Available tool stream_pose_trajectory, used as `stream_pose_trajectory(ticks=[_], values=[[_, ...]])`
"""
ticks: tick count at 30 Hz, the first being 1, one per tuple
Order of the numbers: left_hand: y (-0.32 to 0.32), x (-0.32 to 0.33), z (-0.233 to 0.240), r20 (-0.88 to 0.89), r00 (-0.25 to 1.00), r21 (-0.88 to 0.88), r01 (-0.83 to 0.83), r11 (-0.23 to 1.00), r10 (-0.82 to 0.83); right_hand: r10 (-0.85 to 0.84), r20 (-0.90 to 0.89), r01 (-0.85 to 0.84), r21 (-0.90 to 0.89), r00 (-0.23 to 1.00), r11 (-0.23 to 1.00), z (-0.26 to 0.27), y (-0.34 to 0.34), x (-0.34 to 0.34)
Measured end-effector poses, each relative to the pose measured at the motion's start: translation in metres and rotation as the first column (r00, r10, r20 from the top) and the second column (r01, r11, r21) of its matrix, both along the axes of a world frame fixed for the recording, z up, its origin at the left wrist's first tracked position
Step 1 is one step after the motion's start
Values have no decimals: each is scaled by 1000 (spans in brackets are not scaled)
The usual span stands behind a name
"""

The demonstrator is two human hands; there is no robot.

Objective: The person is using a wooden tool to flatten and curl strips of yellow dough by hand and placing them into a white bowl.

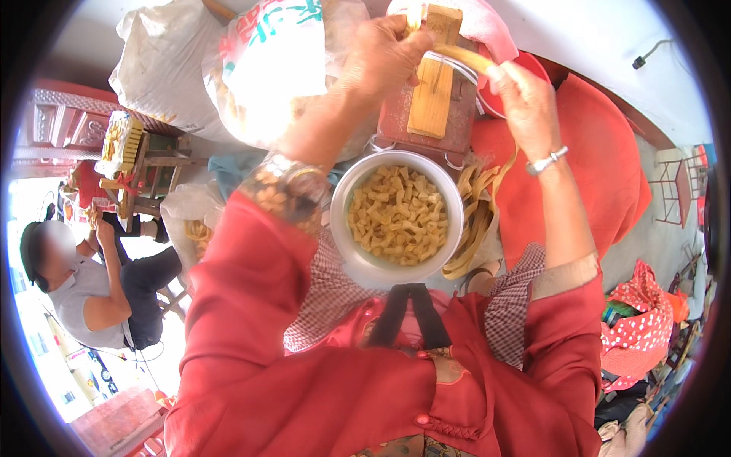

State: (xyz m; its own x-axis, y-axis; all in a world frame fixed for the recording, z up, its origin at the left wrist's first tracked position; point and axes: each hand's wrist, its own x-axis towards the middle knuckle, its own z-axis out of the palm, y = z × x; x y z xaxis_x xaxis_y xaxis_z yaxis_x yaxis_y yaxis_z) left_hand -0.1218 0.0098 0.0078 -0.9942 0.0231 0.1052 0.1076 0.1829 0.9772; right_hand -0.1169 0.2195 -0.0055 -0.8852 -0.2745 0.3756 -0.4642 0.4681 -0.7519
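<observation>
My left hand (388, 54) pinches a pale yellow strip near the far end of a wooden board (432, 94), which is tied onto a dark red stool or box. A stretch of the yellow strip (465, 57) runs across to my right hand (522, 97), whose fingers hold it above the board's right side. Below the board stands a round metal pot (340, 214) with many short, pale yellow pieces (400, 217) in it. Long loose yellow strips (477, 217) lie in a heap against the pot's right side. The material of the strips cannot be told.
Large white sacks (165, 68) and a filled plastic bag (274, 63) stand at the upper left. A red bucket (528, 71) and a red cloth (582, 165) are at the right. At the far left a person (97, 285) sits near a wooden stool (163, 165), hands raised.
</observation>
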Motion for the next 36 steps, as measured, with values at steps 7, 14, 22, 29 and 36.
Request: stream_pose_trajectory(ticks=[7, 14, 22, 29, 36], values=[[-29, 35, -4, 136, 985, -238, -75, 968, 110, 62, 354, 15, -211, 933, 977, -36, 20, 30], [-8, 119, -9, 528, 831, -234, 338, 911, -173, 273, 471, -15, -481, 839, 877, -1, -1, 112], [36, 197, -66, 705, 466, 686, -259, 680, -534, 359, 146, -294, -340, 922, 893, -20, -56, 214], [40, 183, -64, 616, 401, 787, -315, 530, -678, 593, 129, -491, -438, 795, 753, -13, -63, 250], [-1, 208, -37, 534, 703, 566, 116, 816, -470, 102, 245, 72, -610, 964, 789, -14, -49, 230]])
